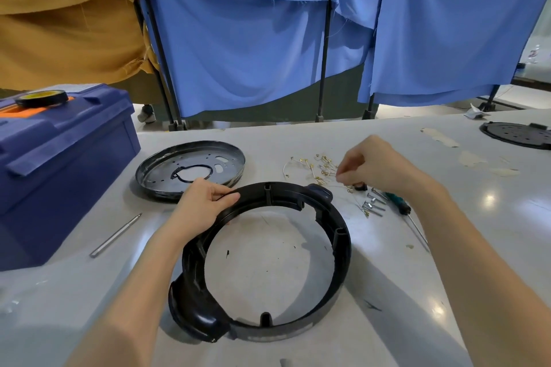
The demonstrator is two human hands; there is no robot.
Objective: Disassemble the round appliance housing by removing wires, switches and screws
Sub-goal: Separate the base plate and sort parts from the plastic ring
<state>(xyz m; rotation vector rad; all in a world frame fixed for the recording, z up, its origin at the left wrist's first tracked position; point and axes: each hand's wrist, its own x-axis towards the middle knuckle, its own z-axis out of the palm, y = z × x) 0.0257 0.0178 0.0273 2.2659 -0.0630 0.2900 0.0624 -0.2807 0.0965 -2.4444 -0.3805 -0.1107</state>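
Housing [340,235] rim was gripped at ten o'clock by left hand [205,205]; right hand [372,167] pinched wire [323,170] at one o'clock, best kept untangled.

Both bare forearms are reaching forward from the bottom edge. The left hand [205,205] is gripping the far-left rim of the housing ring [340,235], with its thumb lying along the top. The right hand [375,165] is hovering knuckles up, its curled fingertips pinching a thin wire [326,170].
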